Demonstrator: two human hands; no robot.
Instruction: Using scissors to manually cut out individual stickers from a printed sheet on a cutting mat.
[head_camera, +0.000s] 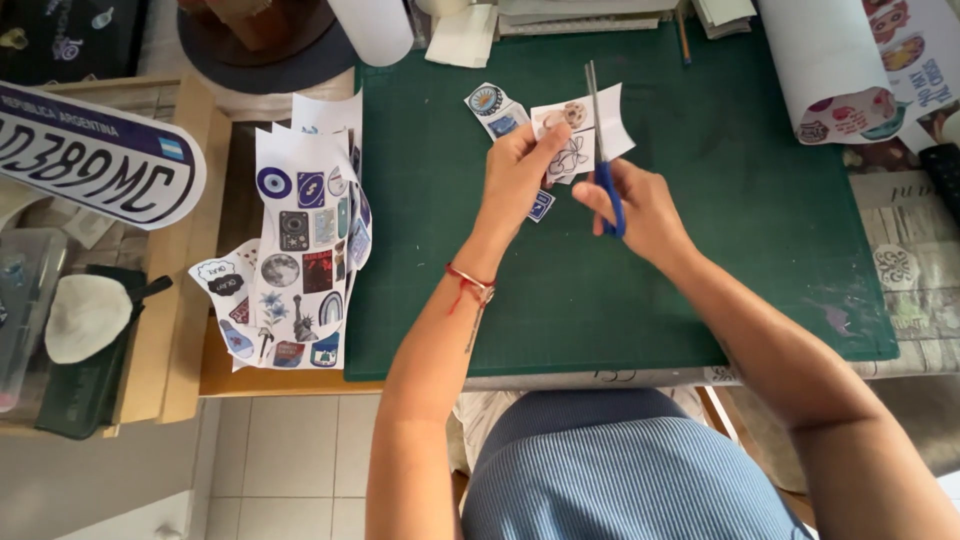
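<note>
Sticker sheet (585, 125) pinched in left hand (517, 180), blue-handled scissors (603, 160) gripped in right hand (640, 205), blades across it.

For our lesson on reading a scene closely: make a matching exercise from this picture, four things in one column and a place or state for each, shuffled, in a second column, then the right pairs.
Things
1. scissors
2. small sticker piece
3. printed sticker sheets
4. paper roll

Places or states
A. lying at the cutting mat's upper right corner
B. pinched in the left hand
C. gripped in the right hand
D. stacked left of the mat

Pairs: 1-C, 2-B, 3-D, 4-A
</note>
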